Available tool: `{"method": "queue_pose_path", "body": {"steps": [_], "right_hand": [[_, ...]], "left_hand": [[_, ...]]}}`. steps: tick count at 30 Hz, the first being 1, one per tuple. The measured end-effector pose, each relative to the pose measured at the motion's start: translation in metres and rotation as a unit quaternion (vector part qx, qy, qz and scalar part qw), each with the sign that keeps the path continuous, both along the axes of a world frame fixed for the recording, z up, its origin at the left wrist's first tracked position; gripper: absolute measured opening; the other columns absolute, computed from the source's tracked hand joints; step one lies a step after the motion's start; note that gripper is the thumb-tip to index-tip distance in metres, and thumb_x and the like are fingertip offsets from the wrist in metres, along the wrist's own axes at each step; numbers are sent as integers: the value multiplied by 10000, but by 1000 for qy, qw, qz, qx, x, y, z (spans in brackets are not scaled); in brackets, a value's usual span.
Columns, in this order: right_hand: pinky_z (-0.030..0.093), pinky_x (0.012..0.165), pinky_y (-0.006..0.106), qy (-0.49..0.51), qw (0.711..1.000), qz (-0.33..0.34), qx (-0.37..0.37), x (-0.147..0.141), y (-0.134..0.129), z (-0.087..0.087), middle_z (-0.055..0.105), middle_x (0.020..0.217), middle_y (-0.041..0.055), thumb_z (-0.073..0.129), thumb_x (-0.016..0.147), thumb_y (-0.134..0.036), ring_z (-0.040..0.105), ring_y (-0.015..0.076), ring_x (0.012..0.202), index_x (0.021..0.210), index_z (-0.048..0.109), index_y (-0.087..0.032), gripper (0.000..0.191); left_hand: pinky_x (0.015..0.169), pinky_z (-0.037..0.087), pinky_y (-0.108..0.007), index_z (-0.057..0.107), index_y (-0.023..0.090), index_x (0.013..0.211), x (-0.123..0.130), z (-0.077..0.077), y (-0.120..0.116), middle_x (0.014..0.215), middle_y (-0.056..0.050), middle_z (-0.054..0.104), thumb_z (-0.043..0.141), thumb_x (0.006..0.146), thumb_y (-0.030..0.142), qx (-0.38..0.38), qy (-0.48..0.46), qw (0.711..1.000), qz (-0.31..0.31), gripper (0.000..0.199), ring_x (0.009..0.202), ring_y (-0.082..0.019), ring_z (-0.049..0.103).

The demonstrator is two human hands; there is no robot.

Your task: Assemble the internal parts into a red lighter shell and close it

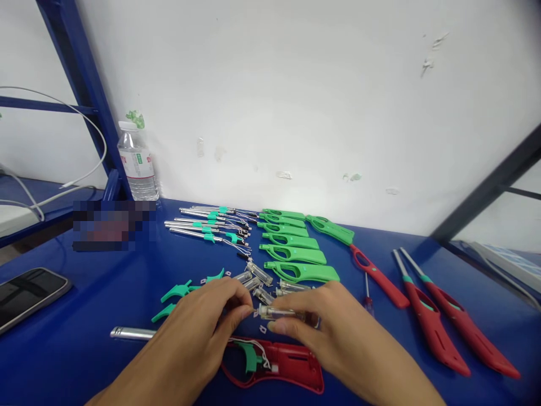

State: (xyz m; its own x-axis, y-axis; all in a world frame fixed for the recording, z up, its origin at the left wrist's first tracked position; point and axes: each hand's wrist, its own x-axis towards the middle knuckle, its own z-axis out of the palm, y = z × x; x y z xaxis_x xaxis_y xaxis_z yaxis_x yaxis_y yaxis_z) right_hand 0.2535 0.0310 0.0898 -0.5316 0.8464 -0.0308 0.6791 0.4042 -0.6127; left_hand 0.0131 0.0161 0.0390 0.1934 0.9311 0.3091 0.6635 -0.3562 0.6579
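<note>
My right hand (313, 321) is closed around a clear lighter fuel tank (279, 313), held lying sideways with its valve end pointing left. At that end my left hand (224, 313) pinches a small pale clip (256, 313), close against the valve; whether they touch I cannot tell. Below both hands lies an open red lighter shell (296, 366), with a green trigger (250, 358) and white wires inside. Its metal tube (132, 333) sticks out left beyond my forearm. Another small clip (263, 329) rests on the table, just under the tank.
Several clear fuel tanks (260, 273) lie behind my hands. Green shell halves (296, 255) and metal tubes with wires (198, 225) are farther back. Loose green triggers (177, 290) and a phone (29, 296) are left; red lighters (435, 321) and a screwdriver (367, 293) right.
</note>
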Motion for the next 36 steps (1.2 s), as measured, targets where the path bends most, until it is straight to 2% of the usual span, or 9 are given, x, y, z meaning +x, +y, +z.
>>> {"method": "queue_pose_path", "body": {"steps": [4, 9, 12, 18, 26, 29, 32, 34, 36], "right_hand": [[303, 659, 307, -5, 1000, -1, -2, 0, -1, 4, 708, 731, -72, 782, 1116, -221, 485, 123, 675, 832, 781, -236, 284], [360, 666, 302, -10, 1000, 5, 12, -1, -3, 9, 811, 801, -36, 761, 1132, -228, 623, 148, 709, 910, 864, -255, 247], [397, 654, 293, -17, 1000, 10, 20, -1, -4, 9, 821, 796, -10, 738, 1145, -264, 643, 164, 696, 956, 894, -258, 245], [368, 648, 291, -1, 1000, 15, 13, -2, -1, 7, 788, 781, -26, 758, 1133, -256, 556, 147, 666, 923, 878, -246, 242], [316, 657, 302, 17, 1000, 16, -2, -1, 0, 8, 717, 748, -72, 802, 1111, -202, 473, 128, 676, 858, 828, -236, 257], [342, 680, 304, -10, 1000, 8, -4, 1, -1, 7, 789, 785, -57, 802, 1110, -213, 577, 143, 699, 896, 865, -262, 228], [383, 742, 312, -57, 998, -21, 5, 6, -4, 6, 875, 909, -30, 832, 1074, -206, 735, 207, 848, 1077, 916, -332, 152], [402, 766, 316, -73, 996, -41, 8, 11, -5, 5, 885, 941, -35, 858, 1046, -205, 772, 248, 925, 1213, 893, -381, 246], [401, 747, 318, -87, 995, -49, -1, 15, -6, 3, 862, 894, -49, 863, 1039, -215, 765, 255, 899, 1203, 860, -375, 229]], "left_hand": [[677, 488, -302, 723, 290, 888, -3, 5, -1, 838, 35, 809, 540, 1045, 330, -19, 3, 1000, -15, 245, 747, -198, 751], [730, 499, -300, 733, 287, 946, -7, 7, -2, 897, 40, 815, 541, 1108, 325, -32, 7, 999, -29, 254, 803, -189, 752], [733, 494, -304, 735, 285, 953, -6, 5, -3, 893, 46, 811, 536, 1119, 335, -39, 6, 999, -32, 264, 799, -184, 743], [711, 456, -332, 732, 289, 942, -5, 0, -3, 865, 41, 794, 492, 1128, 366, -28, -3, 1000, -5, 314, 770, -196, 712], [688, 470, -318, 729, 278, 922, -3, 4, -5, 841, 34, 789, 498, 1098, 362, -39, -1, 999, -11, 303, 743, -190, 717], [697, 481, -311, 735, 281, 911, -3, 3, -4, 848, 38, 800, 527, 1092, 348, -27, -9, 999, -16, 283, 744, -187, 720], [725, 502, -288, 766, 296, 896, -2, 5, -4, 863, 63, 823, 593, 1078, 323, -36, -1, 998, -42, 253, 769, -172, 746], [741, 513, -278, 802, 313, 900, -1, 8, -4, 881, 76, 846, 606, 1053, 295, -36, 0, 998, -54, 250, 802, -167, 781], [754, 523, -273, 833, 328, 920, 1, 10, -6, 915, 79, 868, 590, 1032, 272, -19, -8, 998, -56, 272, 838, -166, 813]]}}
